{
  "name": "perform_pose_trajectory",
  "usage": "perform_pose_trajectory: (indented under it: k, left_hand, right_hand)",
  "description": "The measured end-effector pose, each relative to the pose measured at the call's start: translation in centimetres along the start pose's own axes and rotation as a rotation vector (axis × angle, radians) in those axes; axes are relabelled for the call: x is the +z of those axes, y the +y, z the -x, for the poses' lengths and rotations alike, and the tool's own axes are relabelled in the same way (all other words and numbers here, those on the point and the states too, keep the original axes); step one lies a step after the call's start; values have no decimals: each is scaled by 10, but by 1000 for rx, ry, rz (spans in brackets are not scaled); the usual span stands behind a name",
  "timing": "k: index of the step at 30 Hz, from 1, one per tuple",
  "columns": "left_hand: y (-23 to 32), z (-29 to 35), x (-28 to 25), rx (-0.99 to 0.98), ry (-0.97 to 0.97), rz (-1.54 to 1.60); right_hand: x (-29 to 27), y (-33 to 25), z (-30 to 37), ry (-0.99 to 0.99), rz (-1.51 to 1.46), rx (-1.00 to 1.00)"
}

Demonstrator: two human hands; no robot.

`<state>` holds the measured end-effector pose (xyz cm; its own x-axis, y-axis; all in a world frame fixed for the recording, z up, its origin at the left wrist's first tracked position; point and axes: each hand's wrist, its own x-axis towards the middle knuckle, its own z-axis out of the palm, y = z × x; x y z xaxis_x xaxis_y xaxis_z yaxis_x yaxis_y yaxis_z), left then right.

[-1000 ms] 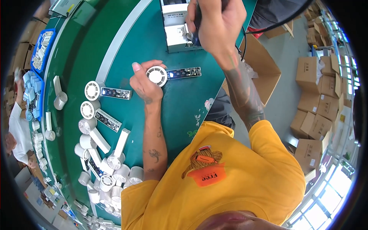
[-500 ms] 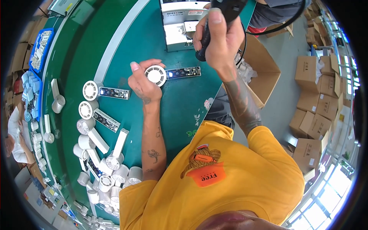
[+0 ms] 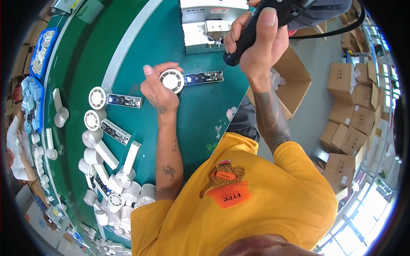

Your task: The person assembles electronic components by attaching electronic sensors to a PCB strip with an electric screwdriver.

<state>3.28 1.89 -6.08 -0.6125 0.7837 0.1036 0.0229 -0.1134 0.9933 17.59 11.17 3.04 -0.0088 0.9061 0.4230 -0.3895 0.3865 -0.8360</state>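
My left hand (image 3: 160,89) is closed round the white round head of a handheld fan (image 3: 172,81), thumb sticking up. The fan lies with its open handle toward the right, baring a dark circuit board (image 3: 204,78) with a small lit spot. A black electric screwdriver (image 3: 252,36) is gripped in my right hand (image 3: 267,47), tilted with its lower end near a screw feeder (image 3: 209,30). The tip is too small to make out. Two more fans with bared boards, an upper fan (image 3: 124,100) and a lower fan (image 3: 116,131), lie left of my left hand.
Several white fans are heaped (image 3: 124,198) at the near left of the green table (image 3: 188,128). Beyond runs a green belt (image 3: 81,77) with blue bins (image 3: 42,53). An open carton (image 3: 294,85) stands right of the table; a black cable (image 3: 333,34) trails rightward. Another person (image 3: 17,149) is at far left.
My right hand and the screwdriver have shifted to the right. My left hand and its fan have stayed nearly in place.
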Motion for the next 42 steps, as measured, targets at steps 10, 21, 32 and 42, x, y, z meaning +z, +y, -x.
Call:
perform_pose_trajectory:
  k: [10, 21, 32, 42]
  left_hand:
    - [-1, -1, -1, 39, -7, 11]
    - [-6, 16, 29, 77, -6, 18]
    - [-1, 16, 26, 75, -19, -7]
    - [0, 15, 27, 87, -37, -3]
  right_hand:
    - [-13, 9, 25, -89, 127, -217]
    - [35, -9, -54, -157, 287, -363]
    - [40, -14, -6, -105, 47, 17]
    - [40, 5, 6, -94, 26, 99]
